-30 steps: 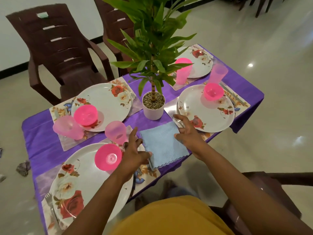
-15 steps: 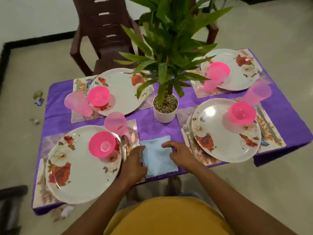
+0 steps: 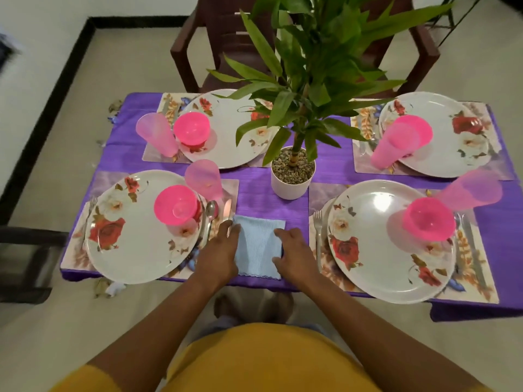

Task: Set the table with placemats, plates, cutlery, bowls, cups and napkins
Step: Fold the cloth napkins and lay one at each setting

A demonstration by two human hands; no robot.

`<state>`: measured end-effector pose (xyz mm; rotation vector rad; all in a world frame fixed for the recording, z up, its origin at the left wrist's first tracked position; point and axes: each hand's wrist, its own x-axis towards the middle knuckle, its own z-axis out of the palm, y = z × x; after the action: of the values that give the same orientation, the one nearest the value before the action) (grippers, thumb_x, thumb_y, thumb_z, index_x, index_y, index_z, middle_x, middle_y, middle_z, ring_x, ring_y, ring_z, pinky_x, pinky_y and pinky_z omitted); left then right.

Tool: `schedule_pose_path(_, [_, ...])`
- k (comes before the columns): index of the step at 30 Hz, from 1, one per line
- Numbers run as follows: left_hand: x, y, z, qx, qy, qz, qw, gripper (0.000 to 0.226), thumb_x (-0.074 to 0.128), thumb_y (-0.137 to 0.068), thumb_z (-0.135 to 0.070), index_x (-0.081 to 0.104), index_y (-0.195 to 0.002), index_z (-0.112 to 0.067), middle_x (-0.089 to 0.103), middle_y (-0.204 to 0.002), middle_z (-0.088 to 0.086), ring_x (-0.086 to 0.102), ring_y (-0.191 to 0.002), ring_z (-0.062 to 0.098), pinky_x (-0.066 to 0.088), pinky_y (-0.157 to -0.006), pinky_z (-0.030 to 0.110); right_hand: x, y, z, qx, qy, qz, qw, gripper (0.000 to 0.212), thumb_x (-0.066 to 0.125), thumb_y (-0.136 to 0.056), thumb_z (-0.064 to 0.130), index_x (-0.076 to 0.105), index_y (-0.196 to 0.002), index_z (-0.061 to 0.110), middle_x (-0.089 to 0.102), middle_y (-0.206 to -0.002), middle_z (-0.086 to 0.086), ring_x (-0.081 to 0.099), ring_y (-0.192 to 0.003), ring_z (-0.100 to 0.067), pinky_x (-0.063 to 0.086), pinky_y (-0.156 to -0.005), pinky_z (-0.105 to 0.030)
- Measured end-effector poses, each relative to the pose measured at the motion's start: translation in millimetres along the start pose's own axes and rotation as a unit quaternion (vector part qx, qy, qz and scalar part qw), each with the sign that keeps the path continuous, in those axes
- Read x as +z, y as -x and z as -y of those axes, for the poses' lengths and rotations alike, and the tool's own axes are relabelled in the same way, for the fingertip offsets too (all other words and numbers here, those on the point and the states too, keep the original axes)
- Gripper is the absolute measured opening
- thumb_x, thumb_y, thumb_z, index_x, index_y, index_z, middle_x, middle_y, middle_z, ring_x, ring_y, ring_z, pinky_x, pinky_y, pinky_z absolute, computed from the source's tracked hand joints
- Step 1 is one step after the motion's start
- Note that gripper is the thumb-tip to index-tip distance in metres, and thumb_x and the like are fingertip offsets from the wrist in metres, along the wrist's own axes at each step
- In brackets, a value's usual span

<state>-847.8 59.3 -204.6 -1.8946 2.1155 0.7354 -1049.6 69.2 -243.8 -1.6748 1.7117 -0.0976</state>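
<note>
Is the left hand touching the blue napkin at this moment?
Touching. The head view shows the left hand with fingers overlapping the blue napkin along its left edge.

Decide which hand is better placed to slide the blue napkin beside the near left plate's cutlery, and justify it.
Left. The left hand rests on the blue napkin's left edge, next to the spoon; the right hand is on its far side.

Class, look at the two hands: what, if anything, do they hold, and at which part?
The blue napkin, by its side edges: the left hand at its left edge, the right hand at its right. Whether they grip or only press cannot be told.
</note>
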Motion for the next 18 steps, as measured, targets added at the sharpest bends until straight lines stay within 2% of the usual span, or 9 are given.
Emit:
schedule_pose_path(3, [5, 3, -3, -0.010, -0.043, -0.023, 0.999, 0.100, 0.078, -0.085, -0.025, 0.016, -0.162, -0.017, 0.008, -0.171, 0.009, 0.044, -0.143, 0.033, 0.051, -0.104, 0.040, -4, 2, 0, -0.007, 0.025, -0.010, 1.000, 0.070, 0.073, -0.090, 0.026, 0.039, -0.151, 0.025, 0.040, -0.141, -0.009, 0.063, -0.109, -0.028, 0.057, -0.090, -0.035])
schedule_pose_path(6, [7, 3, -6, -0.005, -0.078, -0.034, 0.996, 0.102, 0.077, -0.087, -0.029, 0.010, -0.164, -0.016, 0.006, -0.172, 0.012, 0.028, -0.153, 0.034, 0.044, -0.114, 0.042, -9, 8, 0, -0.029, 0.071, -0.062, 0.995, 0.065, 0.073, -0.091, 0.025, 0.042, -0.149, 0.021, 0.042, -0.139, -0.009, 0.059, -0.113, -0.025, 0.054, -0.091, -0.029])
schedule_pose_path(9, [10, -1, -10, 0.039, -0.101, -0.026, 0.994, 0.103, 0.078, -0.087, -0.034, 0.011, -0.164, -0.016, 0.007, -0.173, 0.010, 0.023, -0.155, 0.032, 0.031, -0.124, 0.044, -10, 7, 4, -0.086, 0.115, -0.097, 0.985, 0.064, 0.073, -0.088, 0.028, 0.048, -0.146, 0.017, 0.046, -0.147, -0.010, 0.053, -0.126, -0.029, 0.051, -0.100, -0.037])
schedule_pose_path(11, [15, -7, -11, 0.072, -0.106, -0.016, 0.992, 0.105, 0.078, -0.088, -0.036, 0.011, -0.165, -0.016, 0.008, -0.174, 0.009, 0.018, -0.157, 0.031, 0.023, -0.128, 0.045, -9, 4, 9, -0.120, 0.138, -0.066, 0.981, 0.069, 0.072, -0.090, 0.033, 0.044, -0.151, 0.017, 0.043, -0.157, -0.009, 0.044, -0.141, -0.031, 0.041, -0.114, -0.043])
schedule_pose_path(13, [20, -14, -11, 0.102, -0.120, -0.009, 0.987, 0.107, 0.077, -0.088, -0.039, 0.008, -0.166, -0.014, 0.007, -0.174, 0.008, 0.012, -0.160, 0.030, 0.018, -0.129, 0.044, -5, 1, 15, -0.146, 0.148, -0.020, 0.978, 0.079, 0.072, -0.091, 0.037, 0.034, -0.158, 0.018, 0.033, -0.165, -0.006, 0.030, -0.152, -0.028, 0.027, -0.123, -0.044])
schedule_pose_path(15, [23, -20, -11, 0.123, -0.126, -0.001, 0.984, 0.109, 0.076, -0.088, -0.042, 0.006, -0.166, -0.013, 0.003, -0.175, 0.008, 0.007, -0.161, 0.029, 0.014, -0.130, 0.043, -2, -3, 20, -0.164, 0.159, 0.006, 0.974, 0.091, 0.074, -0.091, 0.037, 0.023, -0.163, 0.017, 0.022, -0.170, -0.004, 0.018, -0.157, -0.025, 0.016, -0.127, -0.043])
schedule_pose_path(18, [21, -28, -8, 0.127, -0.134, 0.020, 0.983, 0.116, 0.078, -0.086, -0.045, 0.000, -0.167, -0.013, -0.003, -0.175, 0.007, 0.001, -0.161, 0.029, 0.010, -0.131, 0.043, -2, -9, 21, -0.162, 0.178, 0.035, 0.970, 0.104, 0.075, -0.089, 0.042, 0.011, -0.165, 0.016, 0.007, -0.174, -0.003, 0.004, -0.160, -0.024, 0.009, -0.127, -0.042])
